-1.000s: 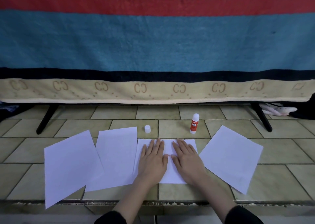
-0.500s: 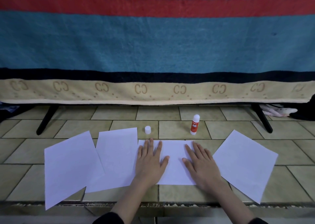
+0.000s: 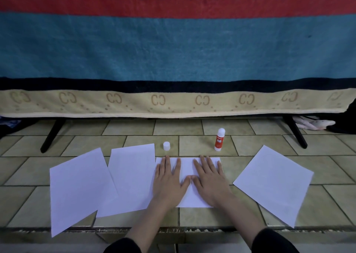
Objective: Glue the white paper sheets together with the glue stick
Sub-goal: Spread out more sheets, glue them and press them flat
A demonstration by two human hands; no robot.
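The white paper sheets lie on the tiled floor (image 3: 202, 143) in the head view — the middle sheet (image 3: 187, 175) sits near the floor's front edge, pressed flat under the left hand (image 3: 168, 181) and right hand (image 3: 211, 181), fingers straight, gripping nothing. A right sheet (image 3: 273, 183) lies apart, a left sheet (image 3: 79, 189) overlaps the sheet beside it (image 3: 133, 177), and behind the middle sheet stand the glue stick (image 3: 219, 139) and its cap (image 3: 166, 145).

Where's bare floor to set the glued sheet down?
Bare tile lies between the middle sheet under both hands and the right sheet, below the glue stick. Left is crowded: two sheets overlap there.
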